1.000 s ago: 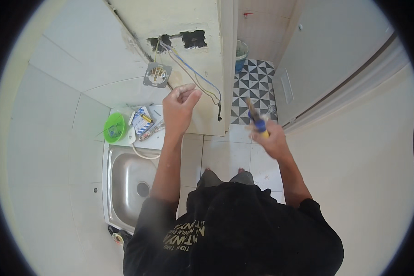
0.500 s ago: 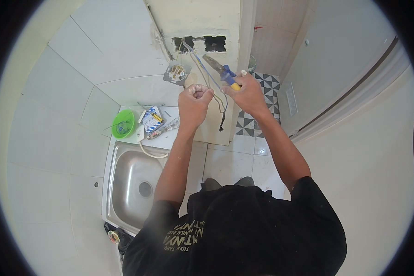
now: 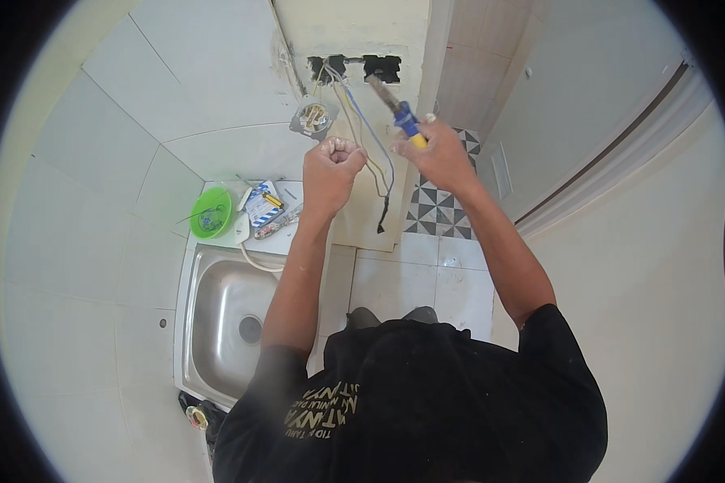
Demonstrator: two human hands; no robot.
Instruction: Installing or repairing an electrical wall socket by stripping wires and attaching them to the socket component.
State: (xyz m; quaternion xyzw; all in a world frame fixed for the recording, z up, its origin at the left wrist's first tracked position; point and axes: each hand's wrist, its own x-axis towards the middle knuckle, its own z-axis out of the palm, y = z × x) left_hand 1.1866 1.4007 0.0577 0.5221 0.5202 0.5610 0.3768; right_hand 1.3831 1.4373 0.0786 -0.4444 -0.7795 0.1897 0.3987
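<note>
1. One pair of pliers [image 3: 407, 120] near the wall's [image 3: 358, 24] right edge; right hand [image 3: 441, 158], fingers clamped around it.
2. Several wires [image 3: 387, 193] hang from the wall's left cutout [image 3: 317, 67].
3. Left hand [image 3: 329, 179]: fingers together, cannot tell if holding one.

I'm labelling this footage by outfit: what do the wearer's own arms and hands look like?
The left hand and right hand are gloveless, with whitish residue on the fingers. The forearms show no watch or bracelet. The black T-shirt has short sleeves ending near the elbows.
</note>
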